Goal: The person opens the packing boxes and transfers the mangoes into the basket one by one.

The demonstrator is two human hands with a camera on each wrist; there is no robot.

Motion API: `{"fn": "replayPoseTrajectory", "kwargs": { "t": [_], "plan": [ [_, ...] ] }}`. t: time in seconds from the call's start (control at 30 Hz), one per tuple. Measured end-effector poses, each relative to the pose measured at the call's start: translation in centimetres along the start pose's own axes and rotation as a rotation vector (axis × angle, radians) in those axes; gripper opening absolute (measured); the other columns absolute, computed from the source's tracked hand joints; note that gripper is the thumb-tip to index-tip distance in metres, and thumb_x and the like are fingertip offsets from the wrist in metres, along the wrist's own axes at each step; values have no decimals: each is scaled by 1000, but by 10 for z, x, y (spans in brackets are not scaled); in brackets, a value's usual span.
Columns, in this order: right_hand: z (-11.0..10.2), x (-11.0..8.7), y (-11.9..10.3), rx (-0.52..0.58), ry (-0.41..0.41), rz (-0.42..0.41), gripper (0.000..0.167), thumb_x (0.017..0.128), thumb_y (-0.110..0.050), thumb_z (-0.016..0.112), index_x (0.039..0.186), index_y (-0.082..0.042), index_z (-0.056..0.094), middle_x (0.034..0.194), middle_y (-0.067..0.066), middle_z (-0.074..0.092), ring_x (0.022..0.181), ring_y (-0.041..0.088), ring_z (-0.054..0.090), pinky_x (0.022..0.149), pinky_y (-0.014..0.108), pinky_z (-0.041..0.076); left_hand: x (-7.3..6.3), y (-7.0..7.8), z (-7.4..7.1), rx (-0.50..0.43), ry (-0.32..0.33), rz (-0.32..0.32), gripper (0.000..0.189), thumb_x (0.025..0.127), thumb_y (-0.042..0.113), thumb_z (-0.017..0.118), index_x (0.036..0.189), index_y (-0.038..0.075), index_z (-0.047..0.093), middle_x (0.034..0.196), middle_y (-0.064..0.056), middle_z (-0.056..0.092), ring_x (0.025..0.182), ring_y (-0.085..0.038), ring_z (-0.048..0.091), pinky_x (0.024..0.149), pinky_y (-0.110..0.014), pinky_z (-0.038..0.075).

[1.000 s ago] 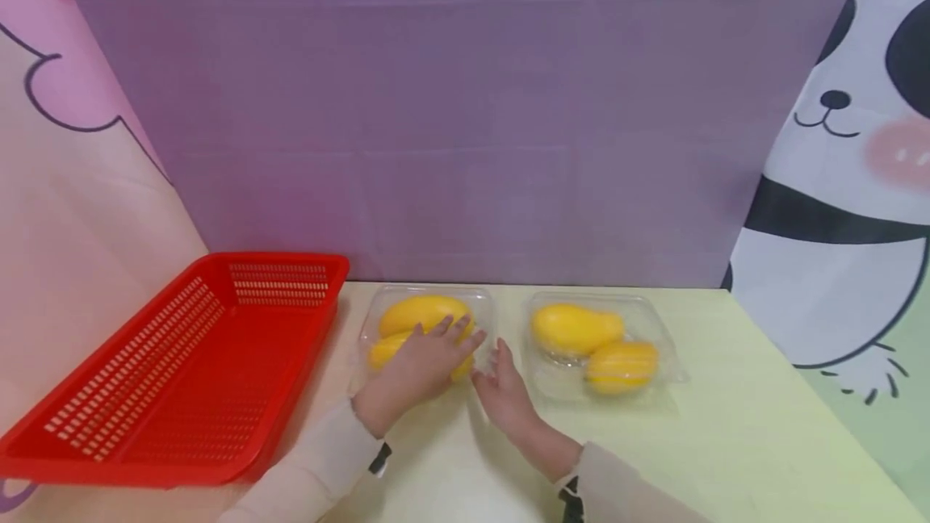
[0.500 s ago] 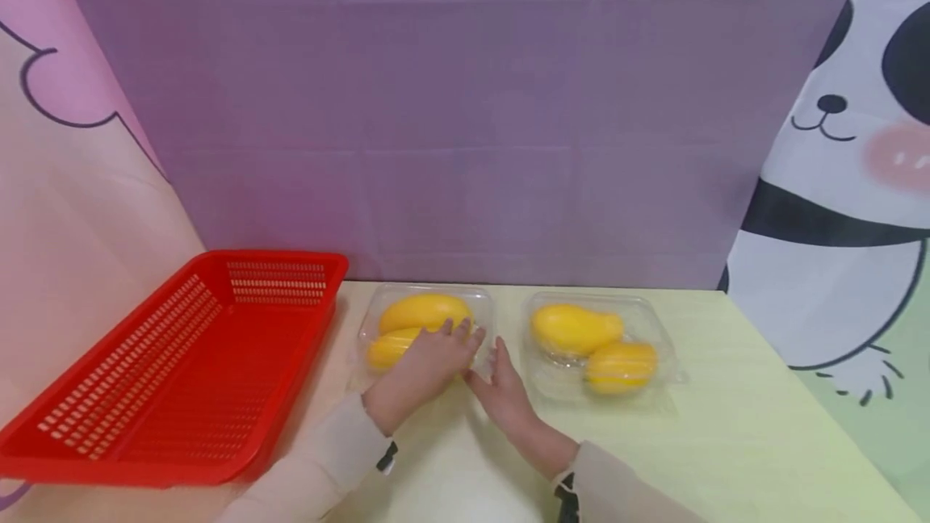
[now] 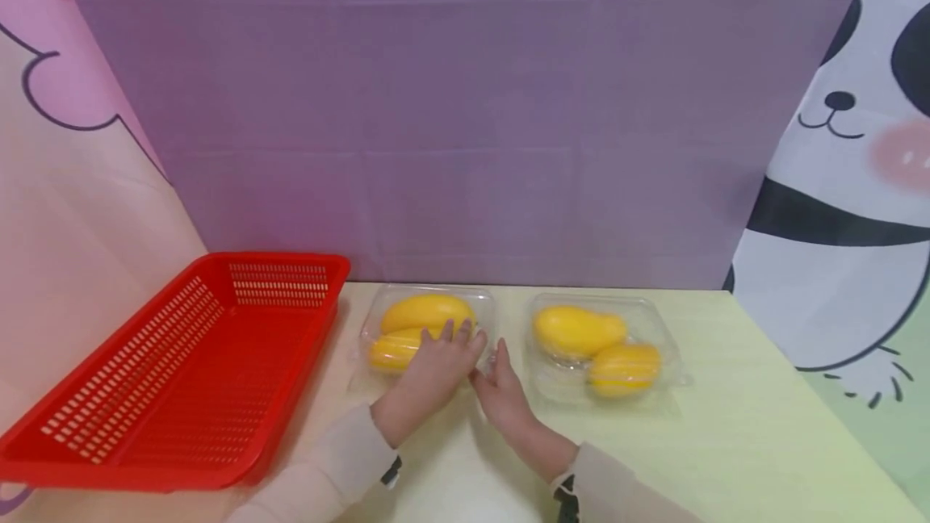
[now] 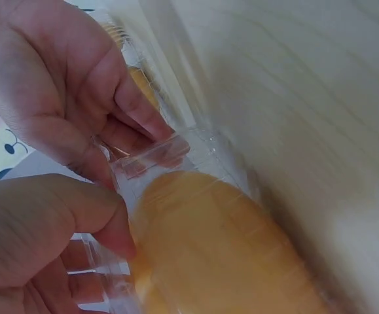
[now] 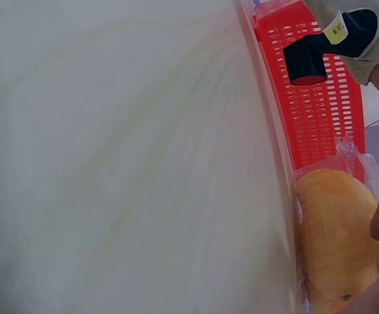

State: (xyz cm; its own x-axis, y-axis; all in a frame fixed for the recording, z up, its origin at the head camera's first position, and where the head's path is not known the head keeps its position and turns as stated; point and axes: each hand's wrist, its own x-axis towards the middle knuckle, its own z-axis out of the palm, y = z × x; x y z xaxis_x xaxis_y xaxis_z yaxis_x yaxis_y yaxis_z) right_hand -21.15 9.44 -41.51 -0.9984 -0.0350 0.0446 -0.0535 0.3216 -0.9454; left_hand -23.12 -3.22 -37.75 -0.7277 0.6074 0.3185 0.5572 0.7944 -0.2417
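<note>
resting left hand (image 3: 437, 366): fingers spread over a clear rectangular plastic box (image 3: 483, 307) just right of the red perforated plastic basket (image 3: 203, 386), seemingly steadying it
right hand (image 3: 506, 398): pinching the box's corner, probably bracing
yellow oval fruits (image 3: 427, 311): inside, side by side, perhaps walled against rolling

Screened-off tabletop (image 3: 734, 426) booth, purple backdrop (image 3: 465, 111), cartoon-panda side sheet (image 3: 835, 289)

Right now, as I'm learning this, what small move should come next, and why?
Probably squeeze the near right corner of the left clear box: the left hand and right hand both touch it there, and whether it's latched is unclear.
</note>
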Motion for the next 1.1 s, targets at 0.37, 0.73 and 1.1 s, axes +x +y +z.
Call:
{"fn": "replayPoseTrajectory", "kwargs": {
  "t": [0.37, 0.73, 1.1],
  "plan": [
    [-2, -1, 4, 38, 13, 4, 81, 93, -24, 55, 144, 13, 4, 146, 34, 18, 133, 48, 25, 110, 54, 21, 2, 1, -3, 2, -4, 21, 36, 86, -5, 59, 118, 8, 48, 127, -20, 57, 110, -40, 58, 76, -57, 53],
    [-2, 2, 7, 1, 58, -32, 69, 92, -20, 55, 140, 17, 22, 138, 37, 35, 127, 47, 37, 105, 54, 32, 9, 2, -10, 71, -79, 4, 43, 87, 3, 62, 129, 2, 54, 129, -14, 57, 109, -36, 60, 73, -52, 55],
    [-4, 2, 7, -38, 56, -85, 59, 92, -15, 56, 136, 15, 32, 130, 36, 45, 116, 45, 49, 96, 53, 42, 13, -3, -19, 28, -133, 34, 42, 88, 1, 60, 129, 3, 54, 129, -13, 58, 107, -35, 61, 68, -43, 57]
  ]
}}
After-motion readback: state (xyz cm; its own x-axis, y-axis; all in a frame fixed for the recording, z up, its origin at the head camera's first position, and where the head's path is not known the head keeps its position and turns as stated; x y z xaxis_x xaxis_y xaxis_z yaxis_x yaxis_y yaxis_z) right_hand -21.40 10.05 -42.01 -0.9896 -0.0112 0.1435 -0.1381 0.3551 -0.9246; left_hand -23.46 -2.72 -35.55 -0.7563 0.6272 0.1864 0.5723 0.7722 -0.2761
